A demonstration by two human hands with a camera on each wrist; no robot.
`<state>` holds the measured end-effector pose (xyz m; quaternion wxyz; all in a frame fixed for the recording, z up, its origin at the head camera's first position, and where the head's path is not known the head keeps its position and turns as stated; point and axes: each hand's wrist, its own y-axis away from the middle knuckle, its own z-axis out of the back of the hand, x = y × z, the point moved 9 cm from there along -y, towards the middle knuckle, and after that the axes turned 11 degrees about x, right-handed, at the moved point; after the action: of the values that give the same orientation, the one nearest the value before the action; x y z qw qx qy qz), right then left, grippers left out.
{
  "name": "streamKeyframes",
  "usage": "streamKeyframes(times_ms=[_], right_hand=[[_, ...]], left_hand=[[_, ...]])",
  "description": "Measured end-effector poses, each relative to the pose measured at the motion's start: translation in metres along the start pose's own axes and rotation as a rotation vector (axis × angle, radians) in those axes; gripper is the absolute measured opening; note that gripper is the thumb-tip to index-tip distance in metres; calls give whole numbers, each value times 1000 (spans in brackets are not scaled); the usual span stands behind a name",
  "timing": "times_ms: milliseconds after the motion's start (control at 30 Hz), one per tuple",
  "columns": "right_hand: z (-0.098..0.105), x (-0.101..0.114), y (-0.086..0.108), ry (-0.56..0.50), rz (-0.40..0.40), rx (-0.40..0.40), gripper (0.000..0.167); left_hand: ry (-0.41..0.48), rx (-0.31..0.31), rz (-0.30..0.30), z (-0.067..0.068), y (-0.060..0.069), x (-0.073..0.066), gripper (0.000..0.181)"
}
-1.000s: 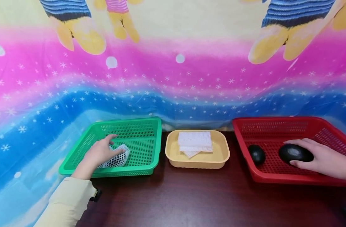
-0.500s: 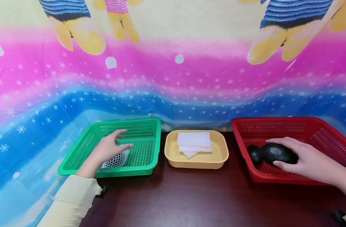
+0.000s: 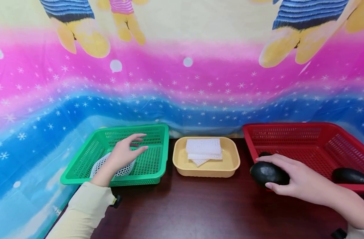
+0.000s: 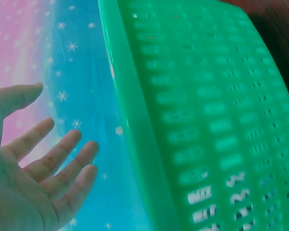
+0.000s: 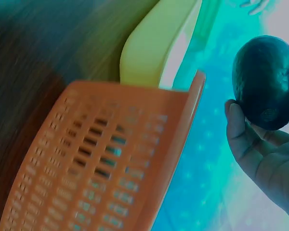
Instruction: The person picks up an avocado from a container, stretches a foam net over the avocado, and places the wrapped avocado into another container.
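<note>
My right hand [image 3: 301, 181] grips a glossy black oval fruit [image 3: 268, 173], its exact kind unclear, over the left front rim of the red basket [image 3: 292, 126]. In the right wrist view, fingers curl round the black fruit [image 5: 265, 82], above the basket's rim. Inside that basket lie a longer black fruit [image 3: 352, 176] and a second black piece [image 3: 264, 154], mostly hidden behind the held one. My left hand [image 3: 122, 157], fingers spread and holding nothing, is above the green basket [image 3: 165, 159]. Below it rests something in white foam netting [image 3: 99, 164], partly covered by the hand and wrist.
Between the baskets stands a yellow tray [image 3: 205, 173] holding several folded white foam nets [image 3: 204, 148]. The dark wooden table [image 3: 187, 205] extends in front. A printed cloth [image 3: 182, 83] hangs right behind the containers.
My right hand has carried the black fruit leftward, from inside the red basket to over its left rim. My left hand has drifted right, above the netted thing.
</note>
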<state>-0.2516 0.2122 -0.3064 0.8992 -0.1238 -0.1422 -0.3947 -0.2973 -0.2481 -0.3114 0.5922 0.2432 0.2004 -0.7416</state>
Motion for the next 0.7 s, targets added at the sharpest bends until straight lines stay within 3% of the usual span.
streamKeyframes(times_ms=[467, 700], right_hand=[[-31, 36, -22, -104, 109, 109, 57], [-55, 49, -32, -137, 168, 155, 54]], left_hand=[[154, -29, -50, -22, -22, -25, 53], [159, -2, -63, -41, -34, -38, 55]])
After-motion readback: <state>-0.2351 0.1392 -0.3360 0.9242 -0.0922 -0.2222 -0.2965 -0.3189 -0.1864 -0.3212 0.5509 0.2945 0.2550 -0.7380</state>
